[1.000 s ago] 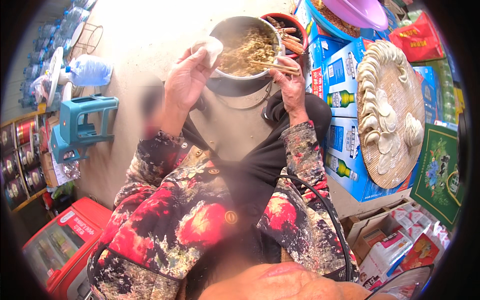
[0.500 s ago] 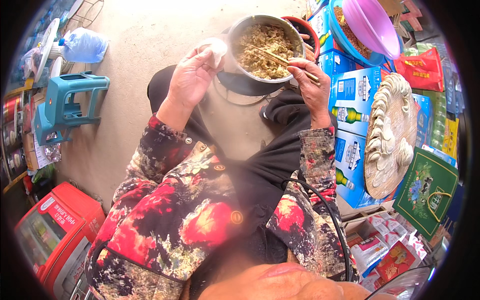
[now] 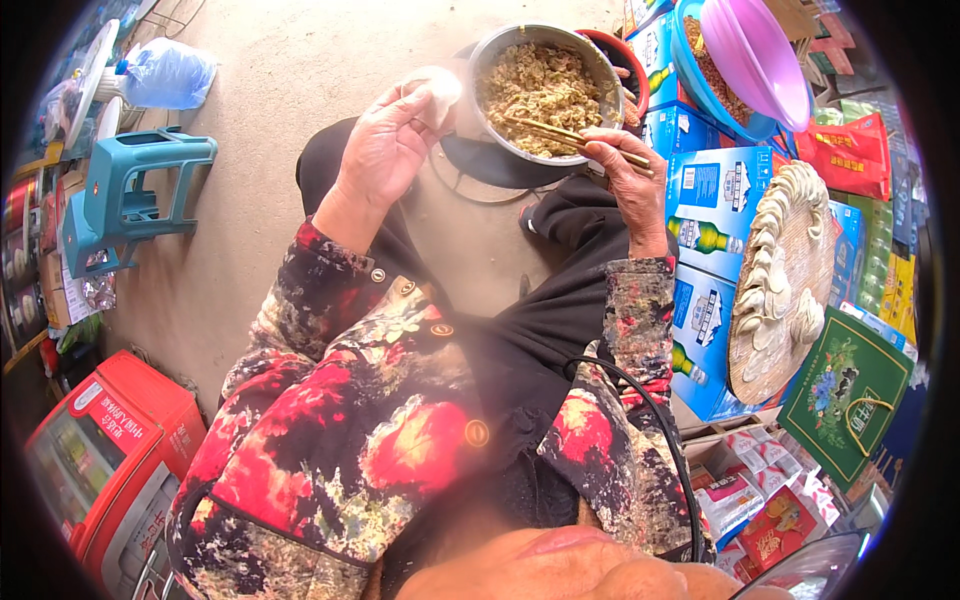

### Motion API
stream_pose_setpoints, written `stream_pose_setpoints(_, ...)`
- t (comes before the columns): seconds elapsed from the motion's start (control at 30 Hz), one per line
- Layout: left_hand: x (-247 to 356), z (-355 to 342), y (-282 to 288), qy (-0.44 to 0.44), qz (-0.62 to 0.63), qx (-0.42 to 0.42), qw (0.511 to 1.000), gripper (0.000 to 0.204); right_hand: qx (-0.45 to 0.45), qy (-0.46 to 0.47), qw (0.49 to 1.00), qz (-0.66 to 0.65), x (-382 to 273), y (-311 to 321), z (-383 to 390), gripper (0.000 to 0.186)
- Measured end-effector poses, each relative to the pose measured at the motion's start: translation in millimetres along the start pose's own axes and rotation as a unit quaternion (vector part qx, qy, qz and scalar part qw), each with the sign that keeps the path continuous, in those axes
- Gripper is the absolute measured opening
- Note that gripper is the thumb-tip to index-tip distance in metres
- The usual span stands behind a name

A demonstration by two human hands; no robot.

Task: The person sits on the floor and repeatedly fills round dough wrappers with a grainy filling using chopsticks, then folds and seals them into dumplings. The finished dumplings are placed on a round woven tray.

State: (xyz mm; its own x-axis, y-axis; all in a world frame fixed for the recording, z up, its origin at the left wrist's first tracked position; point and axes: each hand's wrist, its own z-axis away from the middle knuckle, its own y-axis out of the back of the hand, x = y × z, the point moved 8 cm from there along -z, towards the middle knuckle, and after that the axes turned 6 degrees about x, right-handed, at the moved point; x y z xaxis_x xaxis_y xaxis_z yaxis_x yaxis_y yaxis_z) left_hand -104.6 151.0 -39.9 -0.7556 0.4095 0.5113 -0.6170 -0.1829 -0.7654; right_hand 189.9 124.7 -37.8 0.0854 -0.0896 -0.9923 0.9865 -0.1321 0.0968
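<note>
Between the fingers and thumb of my left hand [image 3: 388, 140] is a thin white dumpling wrapper [image 3: 438, 92], held up just left of the metal bowl. A chopped, brownish-green filling [image 3: 540, 85] heaps inside that bowl [image 3: 487, 48]. My right hand [image 3: 632, 180] grips a pair of wooden chopsticks [image 3: 560, 132] at the bowl's lower right rim, their tips over the filling. On the right, a round woven board [image 3: 760, 375] carries rows of pale dumplings and flat wrappers [image 3: 765, 270].
Blue cartons [image 3: 705, 240] support the board. Beyond stand a red bowl [image 3: 612, 45], a blue basin [image 3: 690, 60] and a tilted purple basin [image 3: 750, 60]. A green bag [image 3: 830, 400] lies near the board. Teal stools [image 3: 150, 185] and a red cooler [image 3: 115, 440] are at left.
The chopsticks lie flatter, their tips now nearer the bowl's lower edge. The right hand has shifted slightly right and down. My left hand still holds the wrapper; the whole view has shifted a little.
</note>
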Motion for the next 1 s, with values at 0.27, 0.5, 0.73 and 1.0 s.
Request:
stream_pose_setpoints(0.27,-0.2,-1.4,10.3,-0.006,-0.034,0.039,0.999,0.03,0.017,-0.044,0.988,-0.149,14.2,10.5,2.4,0.023)
stream_pose_setpoints(0.5,-15.5,-10.5,23.6,0.014,-0.035,0.081,0.996,0.037,0.054,-0.028,0.963,-0.262,28.6,40.9,7.1,0.027)
stream_pose_setpoints(0.73,-49.9,-16.9,-37.0,0.13,-0.02,-0.06,0.99,0.04,0.037,0.038,0.942,-0.331,1.5,59.8,19.1,0.028)
stream_pose_setpoints(1.0,-53.9,-12.9,-57.0,0.168,0.057,-0.008,0.984,0.041,-0.01,0.134,0.956,-0.262,-21.0,57.2,36.5,0.02)
